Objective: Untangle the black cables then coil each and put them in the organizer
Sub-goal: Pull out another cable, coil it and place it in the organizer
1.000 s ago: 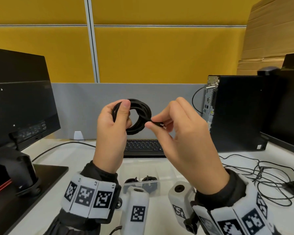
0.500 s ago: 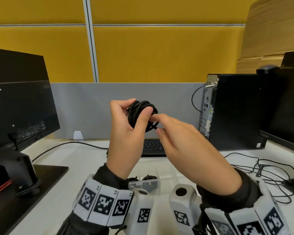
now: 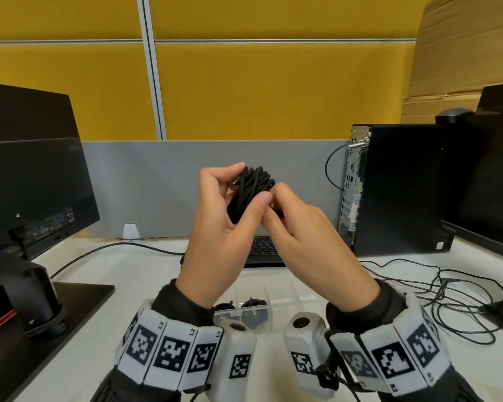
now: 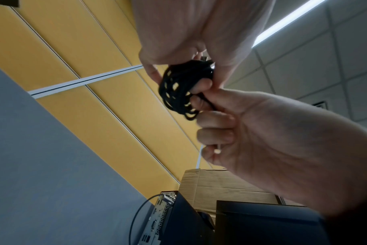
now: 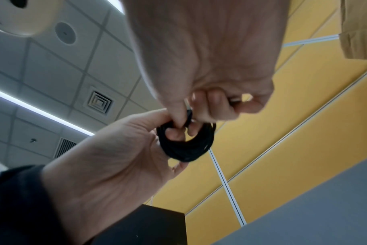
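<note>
Coiled cable: a tight, round bundle of thin matte black cord, many loops stacked, held up in the air above the desk between both hands, in front of the grey partition.
Left hand: fingers curled round the coil's left side, thumb pressed across its front; it grips the bundle.
Right hand: thumb and forefinger pinch a strand at the coil's right edge (the left wrist view shows the other fingers curled in beside it).
Organizer: clear plastic box with divided compartments, on the white desk below the hands; two small black coils lie in its near compartments, partly hidden by the wrists.
Loose cables: thin black wires spread in a tangle on the desk at right, well apart from the organizer.
Wristbands: white segmented bands with black-and-white square markers; small codes "L3" and "L2" can be read on the left one, the right one's are too blurred.
Keyboard: flat, black, behind the hands.
Computer tower: black box with a perforated metal rear panel.
Monitor: black back, labels too small to read.
</note>
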Motion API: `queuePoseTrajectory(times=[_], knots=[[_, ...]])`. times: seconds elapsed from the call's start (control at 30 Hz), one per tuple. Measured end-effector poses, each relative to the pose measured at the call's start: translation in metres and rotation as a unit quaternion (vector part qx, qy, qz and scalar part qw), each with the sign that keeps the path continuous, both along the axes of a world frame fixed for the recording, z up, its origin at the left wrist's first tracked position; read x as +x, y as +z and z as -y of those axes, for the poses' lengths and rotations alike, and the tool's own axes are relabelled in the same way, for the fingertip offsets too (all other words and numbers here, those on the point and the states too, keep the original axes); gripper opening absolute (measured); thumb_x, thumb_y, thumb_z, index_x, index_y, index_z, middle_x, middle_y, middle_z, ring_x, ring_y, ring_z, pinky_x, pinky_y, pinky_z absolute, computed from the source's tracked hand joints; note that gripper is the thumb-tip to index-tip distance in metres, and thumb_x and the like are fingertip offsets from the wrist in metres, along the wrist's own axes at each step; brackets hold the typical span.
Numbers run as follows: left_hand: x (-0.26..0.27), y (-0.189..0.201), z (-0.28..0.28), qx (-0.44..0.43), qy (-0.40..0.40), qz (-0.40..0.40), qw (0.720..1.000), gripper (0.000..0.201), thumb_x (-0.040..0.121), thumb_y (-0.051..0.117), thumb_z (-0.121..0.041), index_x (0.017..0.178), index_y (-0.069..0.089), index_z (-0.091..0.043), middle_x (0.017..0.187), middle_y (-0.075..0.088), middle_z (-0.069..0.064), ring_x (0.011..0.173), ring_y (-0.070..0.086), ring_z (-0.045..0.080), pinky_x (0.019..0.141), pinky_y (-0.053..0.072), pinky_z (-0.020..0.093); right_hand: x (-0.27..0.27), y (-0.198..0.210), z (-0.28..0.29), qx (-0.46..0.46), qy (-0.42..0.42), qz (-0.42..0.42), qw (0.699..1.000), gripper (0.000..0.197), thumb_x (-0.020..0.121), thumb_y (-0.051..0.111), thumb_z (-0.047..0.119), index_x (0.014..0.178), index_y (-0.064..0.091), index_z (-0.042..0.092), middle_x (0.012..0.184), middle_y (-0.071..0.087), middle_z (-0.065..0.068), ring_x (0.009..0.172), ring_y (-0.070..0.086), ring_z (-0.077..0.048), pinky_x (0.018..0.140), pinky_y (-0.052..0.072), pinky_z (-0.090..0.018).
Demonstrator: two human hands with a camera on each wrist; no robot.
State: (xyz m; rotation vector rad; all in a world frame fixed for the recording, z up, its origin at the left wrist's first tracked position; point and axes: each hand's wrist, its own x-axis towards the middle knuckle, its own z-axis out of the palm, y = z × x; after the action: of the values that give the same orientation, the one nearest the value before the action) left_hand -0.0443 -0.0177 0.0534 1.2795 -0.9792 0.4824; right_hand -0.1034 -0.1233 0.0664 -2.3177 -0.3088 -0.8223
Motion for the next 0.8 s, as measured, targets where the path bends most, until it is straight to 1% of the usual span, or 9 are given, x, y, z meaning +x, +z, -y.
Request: queuePoseTrajectory(times=[0.1, 0.17, 0.23, 0.33, 0.4, 0.5, 0.6, 0.7, 0.8], knots=[[0.003, 0.002, -0.004, -0.017, -0.006, -0.016, 1.0, 0.026, 0.084, 0.056, -0.026, 0.106, 0.041, -0.025, 0.097, 0.057, -0.005, 0.082, 0.061, -0.001, 0.069, 0.048, 0.015, 0.006, -0.002, 0.0, 0.033, 0.027, 0.053, 0.998, 0.016, 0.1, 0.042, 0.026, 0.087, 0.052, 0.026, 0.058, 0.054, 0.021, 0.048, 0.042, -0.008, 0.048, 0.029, -0.015], [0.006, 0.002, -0.007, -0.018, 0.001, -0.03, 0.999, 0.024, 0.083, 0.054, -0.025, 0.104, 0.043, -0.025, 0.097, 0.058, -0.005, 0.087, 0.062, -0.001, 0.071, 0.049, 0.015, 0.008, -0.002, 0.001, 0.047, 0.06, 0.038, 0.996, 0.017, 0.1, 0.042, 0.023, 0.097, 0.058, 0.02, 0.067, 0.06, 0.014, 0.053, 0.045, -0.007, 0.05, 0.034, -0.017], [0.01, 0.002, -0.009, -0.004, 0.018, -0.029, 0.999, 0.018, 0.088, 0.054, -0.019, 0.101, 0.043, -0.025, 0.095, 0.058, -0.007, 0.087, 0.061, -0.003, 0.072, 0.048, 0.012, 0.008, -0.001, 0.005, 0.083, 0.114, 0.0, 0.99, 0.019, 0.1, 0.042, 0.019, 0.102, 0.06, 0.015, 0.071, 0.062, 0.017, 0.057, 0.051, -0.001, 0.054, 0.037, -0.014], [0.014, 0.002, -0.012, 0.018, 0.036, -0.014, 0.999, 0.014, 0.091, 0.053, -0.024, 0.102, 0.045, -0.027, 0.092, 0.059, -0.012, 0.087, 0.06, -0.004, 0.073, 0.046, 0.011, 0.003, 0.005, 0.012, 0.171, 0.193, -0.063, 0.964, 0.022, 0.099, 0.04, 0.015, 0.096, 0.058, 0.002, 0.049, 0.042, 0.019, 0.041, 0.032, -0.001, 0.045, 0.024, -0.011], [0.015, 0.003, -0.014, 0.022, 0.04, -0.012, 0.999, 0.016, 0.088, 0.05, -0.029, 0.103, 0.047, -0.027, 0.092, 0.06, -0.012, 0.086, 0.06, -0.004, 0.072, 0.045, 0.011, 0.0, 0.008, 0.017, 0.202, 0.229, -0.093, 0.948, 0.024, 0.098, 0.04, 0.016, 0.093, 0.055, -0.001, 0.048, 0.032, 0.016, 0.043, 0.02, -0.004, 0.044, 0.018, -0.017], [0.015, 0.004, -0.014, 0.03, 0.044, 0.0, 0.999, 0.014, 0.089, 0.048, -0.031, 0.102, 0.048, -0.027, 0.088, 0.06, -0.014, 0.079, 0.058, -0.004, 0.069, 0.042, 0.011, -0.004, 0.012, 0.023, 0.203, 0.245, -0.112, 0.942, 0.025, 0.098, 0.041, 0.018, 0.091, 0.055, -0.002, 0.051, 0.027, 0.012, 0.045, 0.016, -0.008, 0.044, 0.016, -0.019], [0.012, 0.003, -0.011, 0.041, 0.051, 0.012, 0.998, 0.012, 0.091, 0.047, -0.031, 0.101, 0.049, -0.025, 0.08, 0.059, -0.018, 0.073, 0.055, -0.006, 0.066, 0.04, 0.007, -0.013, 0.019, 0.03, 0.143, 0.211, -0.112, 0.96, 0.026, 0.098, 0.042, 0.021, 0.088, 0.056, 0.001, 0.051, 0.03, 0.012, 0.046, 0.019, -0.008, 0.045, 0.019, -0.018], [0.014, -0.001, -0.006, 0.057, 0.078, 0.011, 0.995, 0.02, 0.091, 0.045, -0.037, 0.102, 0.051, -0.022, 0.075, 0.057, -0.022, 0.071, 0.054, -0.003, 0.066, 0.039, 0.01, -0.025, 0.026, 0.037, -0.011, 0.099, -0.072, 0.992, 0.024, 0.096, 0.042, 0.032, 0.083, 0.059, 0.021, 0.048, 0.034, 0.008, 0.043, 0.027, -0.007, 0.045, 0.024, -0.018], [0.014, -0.004, -0.003, 0.068, 0.091, 0.002, 0.993, 0.023, 0.09, 0.042, -0.04, 0.1, 0.052, -0.022, 0.07, 0.055, -0.02, 0.065, 0.05, -0.001, 0.062, 0.038, 0.014, -0.029, 0.023, 0.042, -0.185, -0.052, 0.05, 0.98, 0.023, 0.098, 0.038, 0.035, 0.083, 0.055, 0.03, 0.05, 0.039, 0.011, 0.049, 0.036, -0.008, 0.054, 0.025, -0.019]])
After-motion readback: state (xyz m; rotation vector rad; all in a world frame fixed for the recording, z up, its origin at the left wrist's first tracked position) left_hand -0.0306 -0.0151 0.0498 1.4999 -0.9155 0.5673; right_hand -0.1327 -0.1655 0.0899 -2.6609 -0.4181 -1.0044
